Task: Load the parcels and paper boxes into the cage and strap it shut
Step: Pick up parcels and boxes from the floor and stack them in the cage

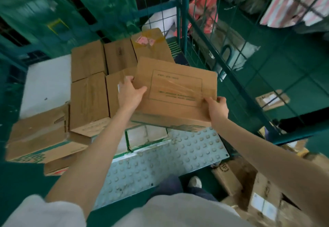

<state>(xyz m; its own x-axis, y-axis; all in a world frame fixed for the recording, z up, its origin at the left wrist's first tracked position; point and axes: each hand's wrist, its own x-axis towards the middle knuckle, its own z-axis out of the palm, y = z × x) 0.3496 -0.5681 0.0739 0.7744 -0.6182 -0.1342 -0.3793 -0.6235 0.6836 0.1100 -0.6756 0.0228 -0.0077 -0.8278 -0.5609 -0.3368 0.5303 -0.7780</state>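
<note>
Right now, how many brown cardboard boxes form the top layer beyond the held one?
5: back-left box, back-middle box, pink-labelled back-right box, front-left box, front-middle box behind the left hand. The held printed cardboard box may hide more.

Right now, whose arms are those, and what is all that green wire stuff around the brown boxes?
There is no machine here, only a person. The one picture comes from a camera worn on their head, looking forward and down, so you see their own two bare arms. The left hand grips the left edge of a printed cardboard box, which has a green frame and clear tape on top. The right hand grips its near right corner. The green wire is a cage for parcels. Inside it, more brown boxes are packed side by side, above a studded grey plate. At the lower right, other parcels lie in a heap, and one shoe shows near the bottom.
</note>
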